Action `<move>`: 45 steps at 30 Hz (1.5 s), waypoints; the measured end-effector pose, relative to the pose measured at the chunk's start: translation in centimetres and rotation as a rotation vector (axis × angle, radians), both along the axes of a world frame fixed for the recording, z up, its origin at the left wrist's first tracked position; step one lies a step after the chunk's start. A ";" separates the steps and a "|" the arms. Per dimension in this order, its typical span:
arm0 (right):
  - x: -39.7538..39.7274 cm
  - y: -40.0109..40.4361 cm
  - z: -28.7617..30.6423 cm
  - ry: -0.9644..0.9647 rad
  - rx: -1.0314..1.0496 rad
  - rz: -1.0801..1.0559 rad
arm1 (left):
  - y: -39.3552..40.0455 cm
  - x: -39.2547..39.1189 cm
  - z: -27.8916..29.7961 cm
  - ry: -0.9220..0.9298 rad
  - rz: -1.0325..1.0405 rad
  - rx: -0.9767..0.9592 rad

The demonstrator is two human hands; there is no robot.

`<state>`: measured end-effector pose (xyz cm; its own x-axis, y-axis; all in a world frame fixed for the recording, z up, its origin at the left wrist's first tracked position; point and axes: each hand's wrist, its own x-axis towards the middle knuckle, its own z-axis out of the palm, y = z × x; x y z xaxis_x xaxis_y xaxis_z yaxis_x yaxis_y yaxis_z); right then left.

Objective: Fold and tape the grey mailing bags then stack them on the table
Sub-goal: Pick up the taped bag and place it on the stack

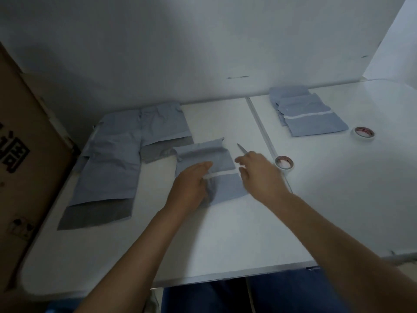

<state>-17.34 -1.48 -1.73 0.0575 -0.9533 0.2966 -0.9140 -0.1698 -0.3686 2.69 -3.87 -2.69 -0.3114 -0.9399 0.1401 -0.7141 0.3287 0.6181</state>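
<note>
Flanking the folded bag, flat left hand presses it, right hand spread; tape roll just right, carton print unreadable.

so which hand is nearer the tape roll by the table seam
Right. The right hand is just left of the tape roll, apart from it. The left hand lies farther left, resting on the folded grey bag.
</note>
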 end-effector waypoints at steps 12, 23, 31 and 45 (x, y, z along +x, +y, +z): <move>6.9 1.7 -5.5 0.004 0.132 0.156 | 2.9 1.3 -2.4 -0.166 -0.066 -0.075; 5.2 2.5 -5.6 0.046 0.148 0.004 | 3.4 3.2 -3.0 -0.202 0.036 -0.039; 5.1 3.1 -4.7 0.089 0.212 -0.086 | 4.1 4.5 -2.9 -0.201 0.117 -0.027; 4.8 3.1 -5.0 0.101 0.216 -0.075 | 4.7 7.6 -1.6 -0.226 0.059 0.052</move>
<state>-12.53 1.58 -6.71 0.0030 -0.9967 0.0816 -0.9550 -0.0271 -0.2953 10.26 0.85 -4.24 -0.2742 -0.9614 0.0242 -0.8532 0.2548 0.4550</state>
